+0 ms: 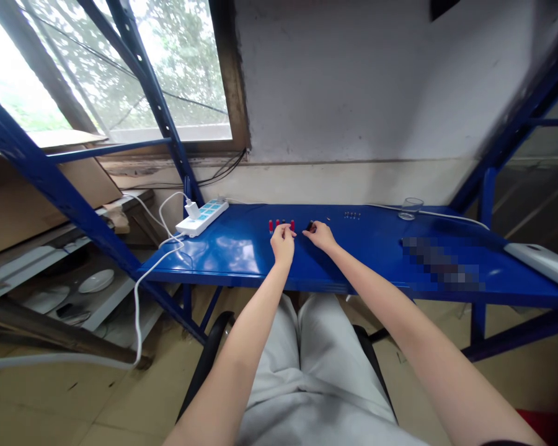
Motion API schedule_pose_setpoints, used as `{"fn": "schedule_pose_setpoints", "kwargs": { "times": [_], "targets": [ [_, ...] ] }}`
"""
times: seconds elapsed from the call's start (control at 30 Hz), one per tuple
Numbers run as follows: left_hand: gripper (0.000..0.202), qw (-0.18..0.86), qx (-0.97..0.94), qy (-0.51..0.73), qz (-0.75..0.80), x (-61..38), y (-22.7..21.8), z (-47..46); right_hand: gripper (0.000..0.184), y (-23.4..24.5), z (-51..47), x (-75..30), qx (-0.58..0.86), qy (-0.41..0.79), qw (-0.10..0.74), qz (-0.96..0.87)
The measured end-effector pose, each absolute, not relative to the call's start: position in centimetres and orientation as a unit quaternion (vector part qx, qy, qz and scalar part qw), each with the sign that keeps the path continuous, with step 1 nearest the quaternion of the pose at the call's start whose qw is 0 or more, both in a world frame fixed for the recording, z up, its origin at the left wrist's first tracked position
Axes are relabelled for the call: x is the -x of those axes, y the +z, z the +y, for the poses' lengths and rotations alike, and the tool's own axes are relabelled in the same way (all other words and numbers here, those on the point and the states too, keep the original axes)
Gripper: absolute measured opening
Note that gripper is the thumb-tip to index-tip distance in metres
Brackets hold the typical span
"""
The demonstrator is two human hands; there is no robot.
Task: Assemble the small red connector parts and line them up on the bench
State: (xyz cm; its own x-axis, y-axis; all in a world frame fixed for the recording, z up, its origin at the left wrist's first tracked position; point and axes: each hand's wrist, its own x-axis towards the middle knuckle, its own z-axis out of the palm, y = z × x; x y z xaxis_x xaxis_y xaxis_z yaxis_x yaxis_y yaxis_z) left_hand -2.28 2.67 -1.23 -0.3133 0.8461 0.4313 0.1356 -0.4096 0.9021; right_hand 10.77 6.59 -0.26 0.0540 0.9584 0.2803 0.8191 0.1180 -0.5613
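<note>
My left hand (283, 243) is over the blue table (232, 251), thumb and fingers pinched together. What is between them, if anything, is too small to make out. Small red cylinders (270, 227) stand in a short row right behind and beside these fingers, partly covered by them. My right hand (322, 236) is a little to the right, its fingers closed around a small black object (310, 225). Its exact kind cannot be told. Behind the right hand, a group of tiny pieces (352, 215) lies on the tabletop.
A white power strip (202, 218) with a plugged-in charger lies at the table's left end, its cable hanging down. A clear glass (410, 209) stands at the back right. Nearer is a blurred-out dark object (441, 263). A white device (542, 263) lies at the right edge.
</note>
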Motion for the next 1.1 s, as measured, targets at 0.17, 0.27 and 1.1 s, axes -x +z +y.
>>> {"fn": "schedule_pose_setpoints", "kwargs": {
  "times": [0.17, 0.27, 1.1],
  "targets": [
    [0.020, 0.296, -0.456, 0.688, 0.480, 2.6, -1.3, 3.1, 0.013, -0.4, 8.4, -9.8, 0.670, 0.146, 0.310, -0.658],
    [0.020, 0.309, -0.434, 0.695, 0.482, 2.6, -1.5, 3.3, 0.013, -0.9, 9.0, -9.3, 0.679, 0.134, 0.297, -0.658],
    [0.024, 0.369, -0.587, 0.527, 0.492, 1.9, -1.7, 2.8, 0.022, -2.0, 2.6, -12.5, 0.643, 0.163, 0.430, -0.613]
  ]
}}
